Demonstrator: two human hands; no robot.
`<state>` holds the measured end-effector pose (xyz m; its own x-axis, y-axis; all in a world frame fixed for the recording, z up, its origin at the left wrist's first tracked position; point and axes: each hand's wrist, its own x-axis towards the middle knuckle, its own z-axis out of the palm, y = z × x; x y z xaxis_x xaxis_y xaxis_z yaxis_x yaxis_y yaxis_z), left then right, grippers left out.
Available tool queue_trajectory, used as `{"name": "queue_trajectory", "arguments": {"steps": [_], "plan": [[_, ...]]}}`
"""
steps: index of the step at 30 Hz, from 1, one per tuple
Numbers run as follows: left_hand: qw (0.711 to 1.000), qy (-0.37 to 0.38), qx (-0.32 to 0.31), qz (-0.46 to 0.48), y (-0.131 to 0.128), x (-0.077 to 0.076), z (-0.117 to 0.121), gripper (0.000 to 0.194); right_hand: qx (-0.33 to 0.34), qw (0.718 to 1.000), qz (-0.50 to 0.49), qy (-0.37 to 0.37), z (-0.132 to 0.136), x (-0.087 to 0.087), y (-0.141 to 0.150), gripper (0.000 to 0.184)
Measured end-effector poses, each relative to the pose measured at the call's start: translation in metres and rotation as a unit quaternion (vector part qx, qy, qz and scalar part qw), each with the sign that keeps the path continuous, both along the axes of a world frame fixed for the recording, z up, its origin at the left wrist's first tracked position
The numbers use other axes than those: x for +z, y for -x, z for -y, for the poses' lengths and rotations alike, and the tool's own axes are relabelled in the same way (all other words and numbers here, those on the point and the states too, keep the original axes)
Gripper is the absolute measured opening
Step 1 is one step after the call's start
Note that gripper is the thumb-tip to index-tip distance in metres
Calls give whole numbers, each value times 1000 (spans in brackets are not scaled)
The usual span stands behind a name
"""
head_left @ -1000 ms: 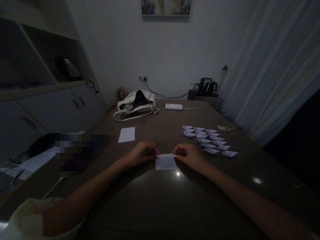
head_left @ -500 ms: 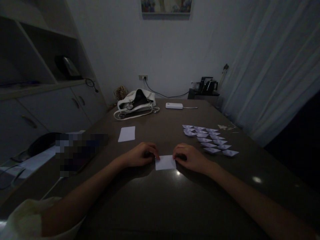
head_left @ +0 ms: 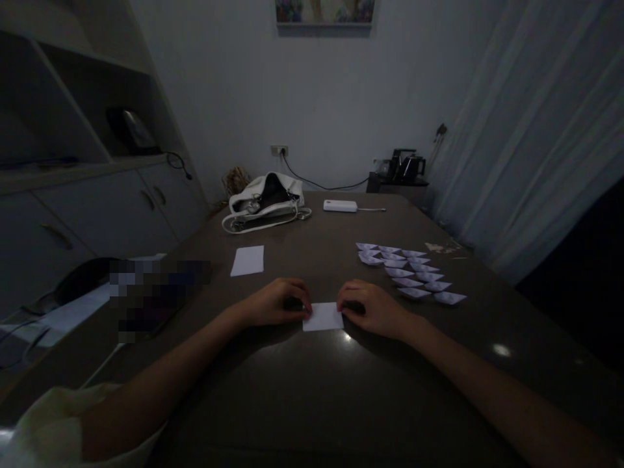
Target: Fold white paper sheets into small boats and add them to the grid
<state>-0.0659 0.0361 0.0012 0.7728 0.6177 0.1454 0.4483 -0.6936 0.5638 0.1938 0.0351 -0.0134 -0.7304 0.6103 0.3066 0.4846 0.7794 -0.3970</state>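
On the glossy brown tabletop (head_left: 312,396), a small white paper rectangle (head_left: 324,318) lies flat. Both bare forearms (head_left: 195,357) slant inward; the left hand (head_left: 277,302) and right hand (head_left: 369,305) arch with curled fingers (head_left: 297,286), tips touching its opposite side edges, whether pinching or pressing I cannot tell.

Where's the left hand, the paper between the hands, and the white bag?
Left hand (head_left: 277,303): head view, back of the hand.
Paper (head_left: 324,317): head view, middle of its top side.
White bag (head_left: 269,210): head view, its front side.
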Motion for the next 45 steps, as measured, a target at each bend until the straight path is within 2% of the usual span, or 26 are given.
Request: {"name": "queue_trajectory", "arguments": {"steps": [12,24,30,35,39,45], "plan": [[1000,-9,-3,-14,0,2,0,12,1,1000,10,-5,0,2,0,15],[998,-50,-16,-47,-1,5,3,13,8,1000,22,-13,1,5,1,15],[992,-89,-17,-83,-4,11,5,13,-2,997,68,-46,4,8,3,15],[989,-105,-14,-99,-6,11,6,12,-57,980,143,-127,20,14,19,19],[989,-111,-12,-97,-5,10,7,13,-36,985,124,-117,37,11,37,27],[990,-109,-10,-87,-5,10,7,15,-59,982,138,-114,43,-2,48,32]]}}
